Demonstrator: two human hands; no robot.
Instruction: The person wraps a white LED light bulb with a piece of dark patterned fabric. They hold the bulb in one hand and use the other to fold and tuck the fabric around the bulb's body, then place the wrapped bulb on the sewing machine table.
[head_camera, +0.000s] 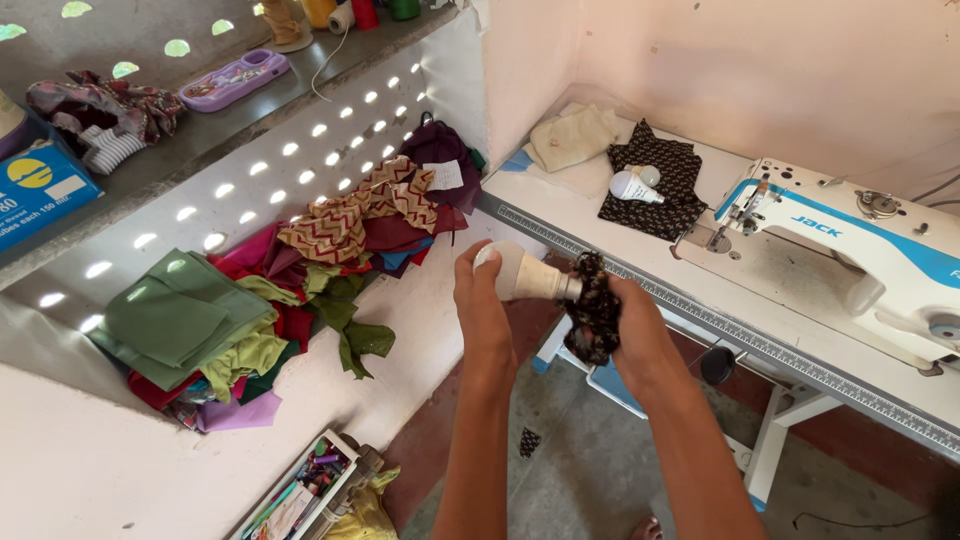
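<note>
Looking down, you see the big white table (640, 250) first, running from 12 o'clock down to 4 o'clock. A ruler strip (720, 325) runs along its near edge. On the table at 3 o'clock sits a white and blue sewing machine (860, 250).

At 9 o'clock there is a large heap of cloth (290, 290) on a low white ledge (410, 300), with green, red, yellow and zigzag pieces all piled up. Above it, at 10 o'clock, a grey shelf (200, 130) holds a blue box (35, 185), a bundle of flowery cloth (105, 115), a purple tray (235, 78) and some thread spools (345, 14).

On the table at 1 o'clock lies a dark dotted cloth (665, 195) with a spare bulb (634, 186) on top of it. A folded cream cloth (572, 137) lies just beside it at 12 o'clock.

Your two hands are in the middle, held out over the floor just in front of the table edge. Your left hand (482, 300) is closed around the round white end of a light bulb (525, 275). Your right hand (628, 320) is closed around a dark patterned rag (595, 305), and the rag is bunched around the bulb's narrow end. The bulb lies sideways between your hands.

At 6 o'clock, low down, a small box of bits (305, 490) stands on the floor.
</note>
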